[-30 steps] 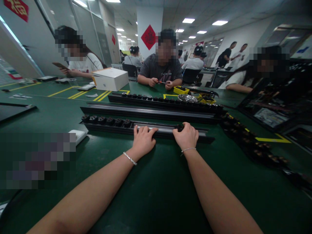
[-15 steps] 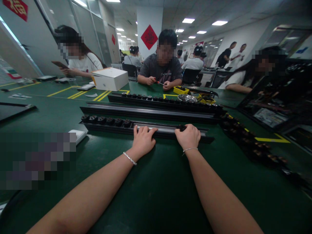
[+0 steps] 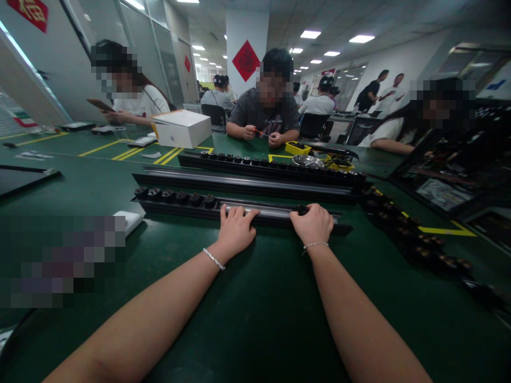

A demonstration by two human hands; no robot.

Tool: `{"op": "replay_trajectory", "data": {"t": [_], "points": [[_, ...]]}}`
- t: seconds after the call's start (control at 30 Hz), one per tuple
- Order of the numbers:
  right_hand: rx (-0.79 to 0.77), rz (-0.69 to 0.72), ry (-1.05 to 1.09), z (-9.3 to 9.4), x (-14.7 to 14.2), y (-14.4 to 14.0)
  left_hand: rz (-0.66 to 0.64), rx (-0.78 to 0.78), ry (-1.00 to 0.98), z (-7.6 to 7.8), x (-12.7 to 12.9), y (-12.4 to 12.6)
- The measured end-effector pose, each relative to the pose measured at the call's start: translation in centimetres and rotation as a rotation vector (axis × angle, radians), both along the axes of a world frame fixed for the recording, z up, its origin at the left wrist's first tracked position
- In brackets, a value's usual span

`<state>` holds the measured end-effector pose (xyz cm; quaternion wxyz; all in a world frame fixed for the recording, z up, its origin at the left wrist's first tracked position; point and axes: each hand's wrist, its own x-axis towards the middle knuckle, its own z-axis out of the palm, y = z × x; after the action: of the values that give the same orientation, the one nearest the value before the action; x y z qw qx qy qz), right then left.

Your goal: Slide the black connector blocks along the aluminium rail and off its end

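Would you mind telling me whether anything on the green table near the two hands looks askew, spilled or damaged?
Nothing stands out. The left hand and right hand rest on the nearest black rail, which lies flat and parallel to the two rails behind it. The black sockets at its left end sit in a neat row.

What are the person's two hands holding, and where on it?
Both press on the nearest black rail mid-length: left hand flat, right hand curled over a small black part.
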<state>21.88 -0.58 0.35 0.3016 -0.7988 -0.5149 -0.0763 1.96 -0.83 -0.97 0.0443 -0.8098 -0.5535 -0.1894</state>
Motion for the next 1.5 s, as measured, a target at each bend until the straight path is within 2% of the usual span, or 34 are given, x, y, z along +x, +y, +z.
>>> {"op": "replay_trajectory", "data": {"t": [0.23,0.37,0.77,1.5], "points": [[-0.061,-0.006,-0.003,0.5,0.2,-0.2,-0.018,0.001,0.005,-0.1,0.0,0.0],[-0.09,0.043,-0.015,0.5,0.8,-0.4,-0.015,-0.002,0.002,-0.1,0.0,0.0],[-0.036,0.027,0.011,0.1,1.2,-0.3,-0.017,-0.007,-0.011,-0.1,-0.1,0.0],[-0.051,0.027,0.007,0.2,1.7,-0.3,-0.011,0.0,0.0,-0.1,-0.1,0.0]]}}
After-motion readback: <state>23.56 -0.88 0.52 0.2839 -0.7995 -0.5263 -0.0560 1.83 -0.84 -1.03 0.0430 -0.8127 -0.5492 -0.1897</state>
